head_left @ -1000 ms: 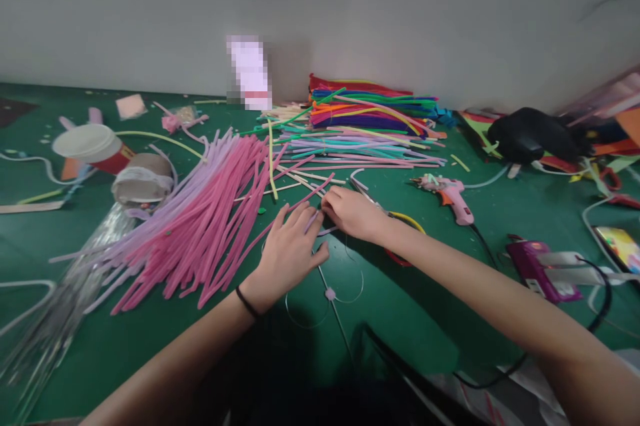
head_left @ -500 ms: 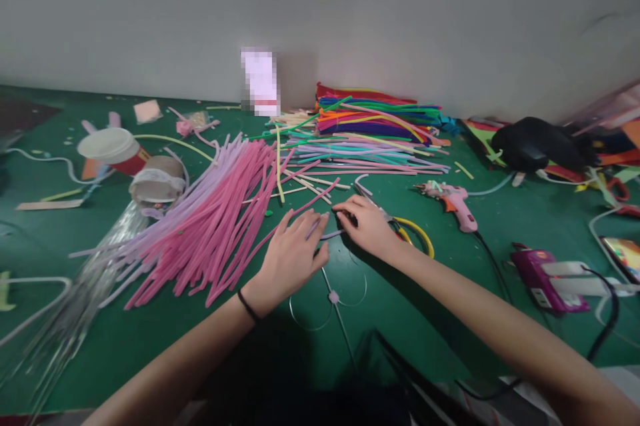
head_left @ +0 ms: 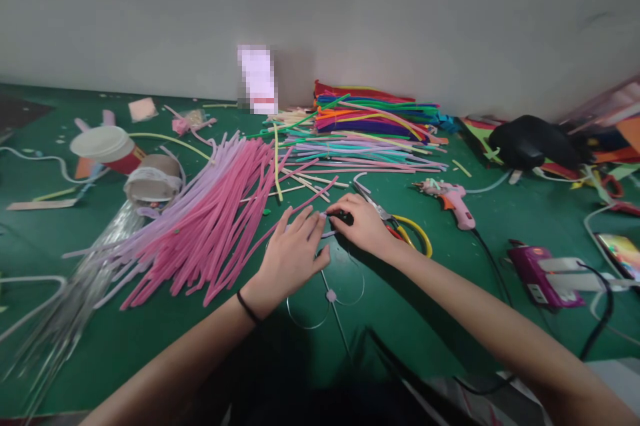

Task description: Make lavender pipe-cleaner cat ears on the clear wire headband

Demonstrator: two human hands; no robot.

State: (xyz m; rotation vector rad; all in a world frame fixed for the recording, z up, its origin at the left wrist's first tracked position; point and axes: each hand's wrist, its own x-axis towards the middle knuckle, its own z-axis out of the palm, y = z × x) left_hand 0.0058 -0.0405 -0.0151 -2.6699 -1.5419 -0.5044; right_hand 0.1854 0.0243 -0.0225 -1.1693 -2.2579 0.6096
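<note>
My left hand point(head_left: 293, 256) lies palm down on the green table point(head_left: 150, 339), fingers stretched over a short lilac pipe cleaner point(head_left: 327, 235) and a thin wire frame point(head_left: 330, 294) with a small pink bead. My right hand point(head_left: 361, 223) sits just right of it, fingertips pinched on the end of that lilac piece. A large fan of pink and lilac pipe cleaners point(head_left: 210, 223) lies to the left of both hands. Yellow-handled scissors point(head_left: 405, 229) rest against my right wrist.
A stack of many-coloured pipe cleaners point(head_left: 373, 116) lies at the back by the wall. A pink glue gun point(head_left: 453, 199), a purple device point(head_left: 543, 269) with cables, a black object point(head_left: 530, 143), paper cups point(head_left: 107, 146) and a tape roll point(head_left: 153, 179) surround the work spot.
Both hands stay almost in place. My right fingertips have drawn closer to the left hand and pinched together on the lilac piece; the view shifted slightly.
</note>
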